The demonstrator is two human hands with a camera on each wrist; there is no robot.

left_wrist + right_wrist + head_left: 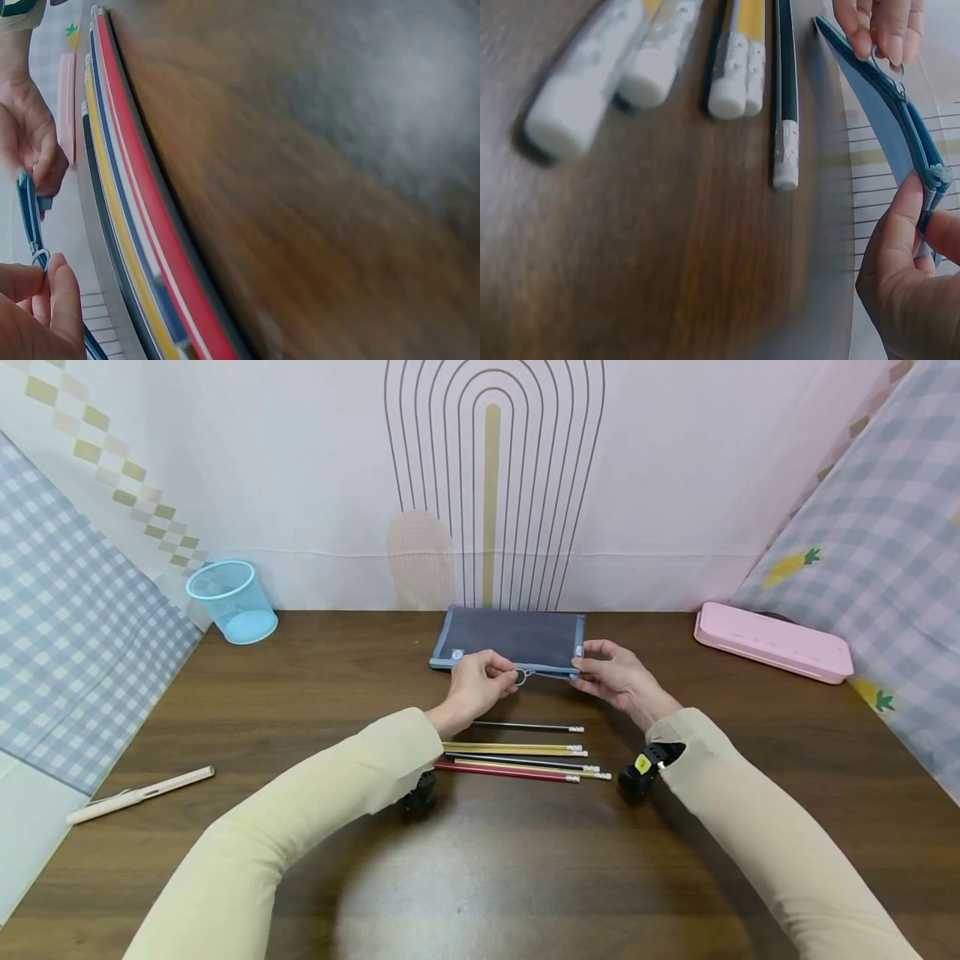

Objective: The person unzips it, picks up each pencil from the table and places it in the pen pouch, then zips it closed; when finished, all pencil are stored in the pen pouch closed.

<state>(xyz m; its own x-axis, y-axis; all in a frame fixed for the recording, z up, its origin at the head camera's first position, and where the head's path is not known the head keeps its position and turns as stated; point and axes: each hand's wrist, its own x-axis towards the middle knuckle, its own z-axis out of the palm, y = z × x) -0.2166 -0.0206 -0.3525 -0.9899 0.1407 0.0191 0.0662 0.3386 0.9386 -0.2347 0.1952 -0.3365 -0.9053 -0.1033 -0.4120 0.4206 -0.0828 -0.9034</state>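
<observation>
A dark blue zip pouch point(517, 637) with lighter blue edging lies near the back of the table. My left hand point(480, 685) pinches the ring-shaped zipper pull point(521, 677) at its front edge. In the right wrist view the zipper point(915, 135) is parted between the pull and the pouch's near corner. My right hand point(618, 677) grips that right front corner between thumb and fingers. Several pencils point(517, 748) in black, yellow and red lie side by side in front of the pouch, white eraser ends to the right; the left forearm hides their other ends.
A light blue mesh pen cup point(234, 602) stands at the back left. A pink pencil case point(772, 642) lies at the back right, beside the checked cloth. Toward the left table edge rests a white pen point(142, 795). A patterned cloth point(300, 485) hangs behind the table.
</observation>
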